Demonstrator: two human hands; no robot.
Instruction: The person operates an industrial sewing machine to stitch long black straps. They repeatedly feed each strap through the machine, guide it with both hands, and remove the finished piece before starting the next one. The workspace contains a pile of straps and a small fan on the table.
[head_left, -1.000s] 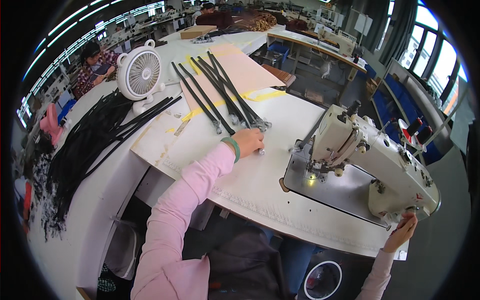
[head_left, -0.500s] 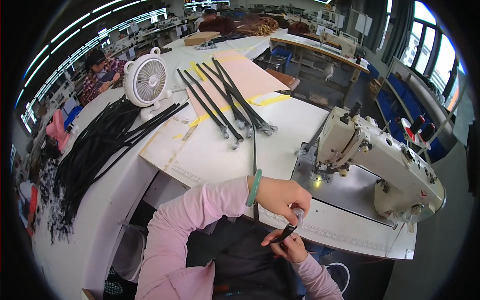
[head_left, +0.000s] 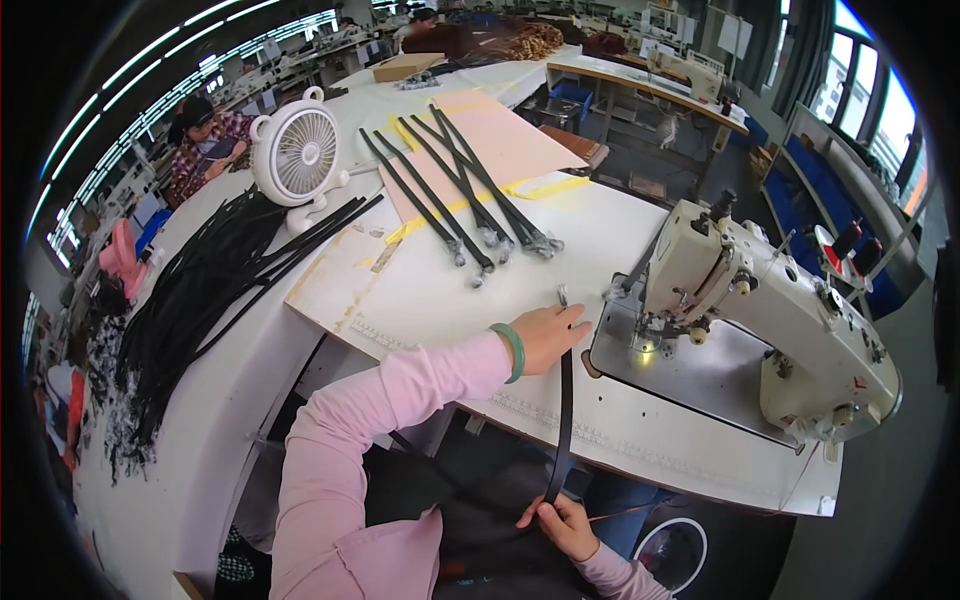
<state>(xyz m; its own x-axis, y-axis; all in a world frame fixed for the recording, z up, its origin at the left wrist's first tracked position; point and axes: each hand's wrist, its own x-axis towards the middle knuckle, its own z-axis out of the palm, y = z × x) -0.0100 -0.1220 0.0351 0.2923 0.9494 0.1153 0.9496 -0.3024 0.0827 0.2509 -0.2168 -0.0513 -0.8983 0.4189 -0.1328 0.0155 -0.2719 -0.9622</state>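
Compared with half a second earlier, the bare left hand (head_left: 548, 338) has moved forward, away from the bare right hand (head_left: 567, 525), and a narrow, flat black strap (head_left: 566, 410) now runs nearly straight between them.

Got a white fan (head_left: 302, 152) on the left, person (head_left: 208, 150) in a plaid shirt (head_left: 186, 176) just past it, plus some pink thing (head_left: 121, 262) farther left. Cardboard box (head_left: 407, 67) way on the far side, sewing machine (head_left: 697, 76) on the far-right table (head_left: 612, 76), big windows (head_left: 893, 125) on the right.
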